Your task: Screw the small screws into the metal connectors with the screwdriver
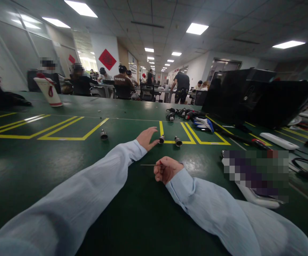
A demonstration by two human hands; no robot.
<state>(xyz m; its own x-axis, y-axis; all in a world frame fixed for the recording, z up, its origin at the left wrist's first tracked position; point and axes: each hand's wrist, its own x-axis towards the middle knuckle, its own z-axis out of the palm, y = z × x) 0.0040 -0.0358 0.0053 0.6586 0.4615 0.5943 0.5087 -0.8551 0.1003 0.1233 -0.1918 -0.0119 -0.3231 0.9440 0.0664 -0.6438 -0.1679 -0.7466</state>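
Observation:
My left hand (pixel 147 138) reaches forward over the green table (pixel 63 160), fingers stretched out and apart, fingertips at a small metal cylindrical part (pixel 161 139) lying on a yellow line. My right hand (pixel 166 169) rests on the table nearer to me, fingers curled round a thin metal rod (pixel 150 165) that sticks out to the left. Two more small metal parts lie nearby: one (pixel 178 141) just right of the first, another (pixel 104 134) further left. Both arms wear light blue sleeves.
Black cases (pixel 258 96) stand at the right, with a white-blue glove (pixel 203 123), dark parts (pixel 178 113), a white bar (pixel 279 141) and cables near them. A white-red container (pixel 48 91) stands far left. Several people sit and stand at tables in the background.

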